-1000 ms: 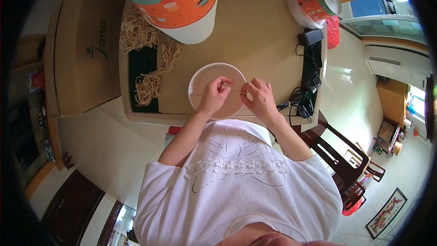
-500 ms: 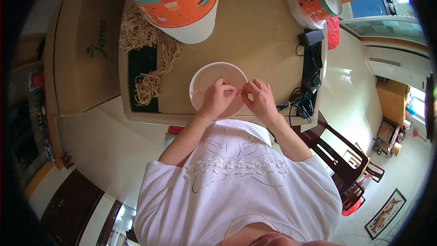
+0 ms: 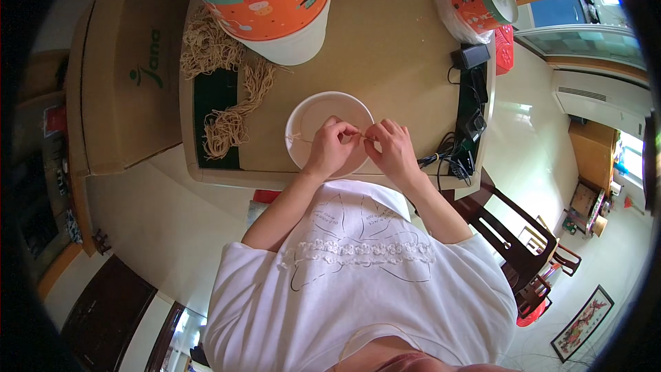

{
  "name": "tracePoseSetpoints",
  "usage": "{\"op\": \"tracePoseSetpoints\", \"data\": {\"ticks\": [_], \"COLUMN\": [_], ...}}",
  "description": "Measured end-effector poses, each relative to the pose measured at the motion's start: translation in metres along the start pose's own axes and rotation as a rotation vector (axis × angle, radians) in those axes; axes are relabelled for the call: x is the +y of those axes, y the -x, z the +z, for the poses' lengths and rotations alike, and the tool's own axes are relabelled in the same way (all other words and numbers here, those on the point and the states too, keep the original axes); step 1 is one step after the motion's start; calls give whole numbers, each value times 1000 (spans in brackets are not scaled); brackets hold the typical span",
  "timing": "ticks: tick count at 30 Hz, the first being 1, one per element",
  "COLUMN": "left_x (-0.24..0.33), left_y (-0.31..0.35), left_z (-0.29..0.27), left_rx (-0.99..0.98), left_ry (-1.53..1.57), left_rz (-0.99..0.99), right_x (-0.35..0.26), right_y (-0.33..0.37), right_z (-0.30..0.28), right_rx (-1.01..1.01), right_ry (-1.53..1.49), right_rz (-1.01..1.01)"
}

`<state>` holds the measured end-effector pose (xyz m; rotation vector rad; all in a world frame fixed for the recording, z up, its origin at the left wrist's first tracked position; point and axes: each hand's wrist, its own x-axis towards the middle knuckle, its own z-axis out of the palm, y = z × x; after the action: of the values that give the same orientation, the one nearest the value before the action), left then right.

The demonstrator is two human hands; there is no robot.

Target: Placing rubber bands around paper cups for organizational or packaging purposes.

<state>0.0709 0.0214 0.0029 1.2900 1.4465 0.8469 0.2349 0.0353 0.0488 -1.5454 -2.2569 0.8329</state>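
A round white paper bucket [image 3: 329, 98] stands near the table's front edge, its open mouth facing me. Over that mouth, my left hand [image 3: 330, 146] and my right hand [image 3: 390, 145] meet, fingertips pinched close together. Between the pinches runs a thin tan string [image 3: 361, 136]; its finer detail is too small to make out. More tan string [image 3: 296, 138] shows at the bucket's left rim, running toward my left hand. The bucket's near inside is partly hidden behind my hands.
Tangled tan twine [image 3: 237, 114] lies on the left. Behind it stands a tall stack of orange and green buckets [image 3: 279, 10]. A smaller wrapped stack [image 3: 475, 7], a black adapter [image 3: 470, 56] and cables [image 3: 451, 151] line the right side. A cardboard box [image 3: 131, 76] adjoins the table.
My fingertips have shifted very slightly at the string, and the bucket has moved a touch. Both hands keep their pinch.
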Motion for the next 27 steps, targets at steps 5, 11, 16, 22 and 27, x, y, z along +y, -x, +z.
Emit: {"op": "tracePoseSetpoints", "data": {"ticks": [5, 11, 16, 22, 27], "left_x": [-2, 3, -2, 8, 9], "left_y": [1, 0, -1, -2, -1], "left_z": [-1, -6, -19, -19, -13], "left_rx": [6, -2, -68, -13, 34], "left_ry": [-37, 165, 15, -189, -238], "left_rz": [11, -98, -50, 28, 48], "right_x": [-1, -2, 2, 0, 0], "right_y": [0, 0, -2, -2, -2], "right_z": [0, -1, 0, 0, 1], "right_rx": [-6, -6, -7, -12, -15], "right_ry": [11, 37, 57, 87, 104], "right_rz": [11, 23, 26, 34, 32]}}
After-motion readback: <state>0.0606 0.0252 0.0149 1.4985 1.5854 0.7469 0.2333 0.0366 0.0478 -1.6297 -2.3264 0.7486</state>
